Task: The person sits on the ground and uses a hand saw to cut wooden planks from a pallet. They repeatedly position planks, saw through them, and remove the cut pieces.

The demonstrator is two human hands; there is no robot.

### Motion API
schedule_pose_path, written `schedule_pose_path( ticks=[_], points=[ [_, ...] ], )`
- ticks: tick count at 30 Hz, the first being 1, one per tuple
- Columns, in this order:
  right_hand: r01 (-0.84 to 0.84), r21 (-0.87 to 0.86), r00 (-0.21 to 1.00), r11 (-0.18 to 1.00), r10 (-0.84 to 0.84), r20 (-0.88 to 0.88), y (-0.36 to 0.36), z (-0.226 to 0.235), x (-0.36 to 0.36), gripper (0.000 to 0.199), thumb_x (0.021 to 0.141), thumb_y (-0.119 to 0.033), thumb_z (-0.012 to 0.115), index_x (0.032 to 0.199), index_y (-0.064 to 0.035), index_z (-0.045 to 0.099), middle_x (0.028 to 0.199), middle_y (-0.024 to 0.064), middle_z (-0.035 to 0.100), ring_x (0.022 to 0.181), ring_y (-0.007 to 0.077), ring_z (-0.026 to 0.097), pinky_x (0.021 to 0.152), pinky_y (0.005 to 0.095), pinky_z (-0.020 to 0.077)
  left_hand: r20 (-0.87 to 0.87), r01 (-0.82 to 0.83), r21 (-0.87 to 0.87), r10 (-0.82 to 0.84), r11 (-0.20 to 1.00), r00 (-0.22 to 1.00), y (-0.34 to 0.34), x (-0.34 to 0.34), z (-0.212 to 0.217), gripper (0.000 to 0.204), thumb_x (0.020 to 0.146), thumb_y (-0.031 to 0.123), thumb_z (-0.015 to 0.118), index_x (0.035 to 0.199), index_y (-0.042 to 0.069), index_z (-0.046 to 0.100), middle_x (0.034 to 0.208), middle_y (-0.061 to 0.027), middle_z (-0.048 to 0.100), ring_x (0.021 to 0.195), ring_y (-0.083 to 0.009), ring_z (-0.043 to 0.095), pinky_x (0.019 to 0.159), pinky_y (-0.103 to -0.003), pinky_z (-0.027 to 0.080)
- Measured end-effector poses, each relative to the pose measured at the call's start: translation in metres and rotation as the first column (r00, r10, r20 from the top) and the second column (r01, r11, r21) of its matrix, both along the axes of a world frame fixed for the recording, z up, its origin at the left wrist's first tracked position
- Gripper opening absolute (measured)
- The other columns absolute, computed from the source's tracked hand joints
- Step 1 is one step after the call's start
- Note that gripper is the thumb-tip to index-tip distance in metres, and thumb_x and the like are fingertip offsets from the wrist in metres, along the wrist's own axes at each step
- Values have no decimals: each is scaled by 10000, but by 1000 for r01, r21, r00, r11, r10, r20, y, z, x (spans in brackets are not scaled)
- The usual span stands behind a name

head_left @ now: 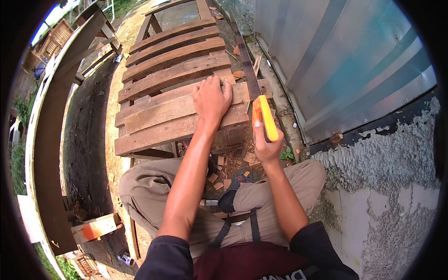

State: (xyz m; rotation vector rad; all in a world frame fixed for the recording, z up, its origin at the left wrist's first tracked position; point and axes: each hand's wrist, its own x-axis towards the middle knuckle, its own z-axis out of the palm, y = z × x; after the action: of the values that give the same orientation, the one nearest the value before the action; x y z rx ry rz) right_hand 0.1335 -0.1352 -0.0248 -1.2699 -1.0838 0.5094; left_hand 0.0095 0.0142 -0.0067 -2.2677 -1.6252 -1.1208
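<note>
A hand saw (pixel 267 117) with a yellow and orange handle is in my right hand (pixel 269 147), its fingers closed round the grip. The long dark blade points away from me and crosses a wooden plank (pixel 161 113) close to its right end. That plank lies across the near slats of a slatted wooden bench (pixel 177 72). My left hand (pixel 212 99) presses down on the plank, left of the blade, with its fingers curled over the far side. The fingertips are hidden.
Small wood offcuts (pixel 223 161) lie on the ground between bench and legs. A corrugated metal sheet (pixel 326 60) and a rough cement wall (pixel 387 172) rise close on the right. Along the left stands a long wooden frame (pixel 51 140), with a can (pixel 126 258) near its foot.
</note>
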Motion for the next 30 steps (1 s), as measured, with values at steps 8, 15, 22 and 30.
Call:
schedule_pose_path(
  ticks=[8,15,22,30],
  points=[
    [64,-48,992,997,-58,110,-167,-78,-25,201,928,-92,558,794,39,631,578,24,552,503,111,516,504,302,433,0,-33,-47,34,998,999,-4,-2,5,251,931,271,582,835,44,633,855,-123,666,874,-305,636,842,-440,416],
    [-45,-151,979,988,14,-202,-118,-43,-8,162,958,-58,594,824,32,612,602,20,500,548,95,461,504,309,366,8,-13,-14,13,1000,1000,-1,-2,1,265,937,291,592,830,52,629,855,-118,665,874,-304,637,837,-437,412],
    [-100,-196,957,975,40,-288,-97,-22,-11,225,978,-108,623,790,9,588,645,-11,541,582,66,466,520,290,373,7,180,-89,-181,980,984,-9,-25,3,311,945,361,621,961,52,654,962,-124,683,964,-310,626,873,-429,396],
    [-37,-241,978,970,-14,-208,-218,-69,-23,257,937,-56,555,1110,103,661,621,41,543,555,126,552,557,306,466,-41,179,-157,-187,971,981,-16,-26,12,417,862,432,682,1025,50,649,1021,-134,669,1031,-295,617,882,-421,401]
  ],
)
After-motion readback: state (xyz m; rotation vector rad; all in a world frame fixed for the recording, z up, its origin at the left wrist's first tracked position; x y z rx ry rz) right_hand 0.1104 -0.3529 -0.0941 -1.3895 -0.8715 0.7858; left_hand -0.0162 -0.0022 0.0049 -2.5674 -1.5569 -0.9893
